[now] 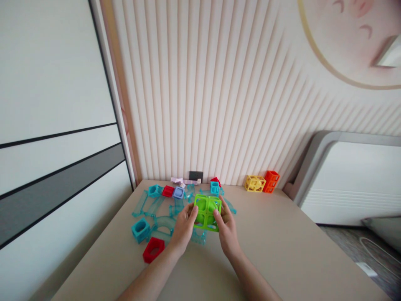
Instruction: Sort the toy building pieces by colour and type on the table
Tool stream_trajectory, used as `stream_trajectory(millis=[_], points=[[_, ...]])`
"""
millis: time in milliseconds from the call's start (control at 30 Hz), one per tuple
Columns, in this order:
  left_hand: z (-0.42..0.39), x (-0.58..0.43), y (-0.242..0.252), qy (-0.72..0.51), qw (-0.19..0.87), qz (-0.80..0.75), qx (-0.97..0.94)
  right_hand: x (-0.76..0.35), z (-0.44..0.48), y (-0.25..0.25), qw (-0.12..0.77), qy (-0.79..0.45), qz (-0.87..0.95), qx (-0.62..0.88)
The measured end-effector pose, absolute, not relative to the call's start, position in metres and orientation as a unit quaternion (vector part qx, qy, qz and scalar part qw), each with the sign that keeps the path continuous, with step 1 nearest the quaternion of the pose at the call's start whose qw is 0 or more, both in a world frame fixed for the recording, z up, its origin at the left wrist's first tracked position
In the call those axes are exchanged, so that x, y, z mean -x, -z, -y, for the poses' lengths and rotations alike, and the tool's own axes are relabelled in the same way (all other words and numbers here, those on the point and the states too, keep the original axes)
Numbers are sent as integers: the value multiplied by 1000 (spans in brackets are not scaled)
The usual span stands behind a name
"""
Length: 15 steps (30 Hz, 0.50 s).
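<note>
We grip a green frame block (pixel 207 214) w/ rounded green insert (pixel 201 205) btwn L hand (pixel 184 225) & R hand (pixel 228 229), hollow red block (pixel 158 242) left of L hand.

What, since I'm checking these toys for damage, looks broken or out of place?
Nothing looks broken or spilled. The translucent blue pieces lie jumbled on the table, mostly toward its left, untidy but not clearly odd; the held green block looks whole where visible.

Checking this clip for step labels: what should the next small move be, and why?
Probably carry the green openwork plastic block toward the yellow openwork plastic block: the left hand and right hand hold it from opposite sides, and both blocks have similar open frames.
</note>
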<state>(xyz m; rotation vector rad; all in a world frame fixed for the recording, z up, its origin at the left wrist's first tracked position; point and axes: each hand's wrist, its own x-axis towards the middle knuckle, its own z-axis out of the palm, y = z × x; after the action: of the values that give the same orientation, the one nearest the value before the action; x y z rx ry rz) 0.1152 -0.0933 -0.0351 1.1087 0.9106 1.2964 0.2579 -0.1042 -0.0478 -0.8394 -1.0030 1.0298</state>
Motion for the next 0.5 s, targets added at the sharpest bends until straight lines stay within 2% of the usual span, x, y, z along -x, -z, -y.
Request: stream_trajectory(millis=[333,500], points=[[91,-116,41,-599,604,-348,-394,-260,104,48,663,-406,472,415],[93,-119,43,-589,684,-307,-301,-260,104,46,665,-397,460,433]])
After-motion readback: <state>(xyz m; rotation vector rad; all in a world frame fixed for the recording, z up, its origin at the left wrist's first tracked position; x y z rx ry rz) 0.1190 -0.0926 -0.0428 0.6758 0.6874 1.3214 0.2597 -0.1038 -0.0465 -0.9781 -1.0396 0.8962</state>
